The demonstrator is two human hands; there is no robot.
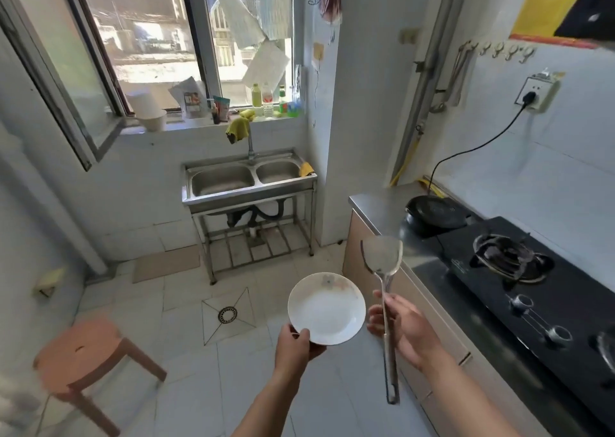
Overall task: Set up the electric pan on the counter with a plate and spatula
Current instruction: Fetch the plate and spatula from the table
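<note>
My left hand (295, 347) grips a white round plate (326, 308) by its near rim, held over the floor. My right hand (404, 325) is closed around the handle of a metal spatula (383, 258), whose blade points up and away. The black electric pan (432, 213) sits on the steel counter (376, 207) at the far end, left of the stove. Its black cord runs up to a wall socket (535, 95). Both hands are in front of the counter's edge, well short of the pan.
A black gas stove (519, 270) fills the counter on the right. A steel double sink (248, 180) stands ahead under the window. An orange stool (83, 353) is at lower left. A floor drain (227, 314) lies in the tiled floor.
</note>
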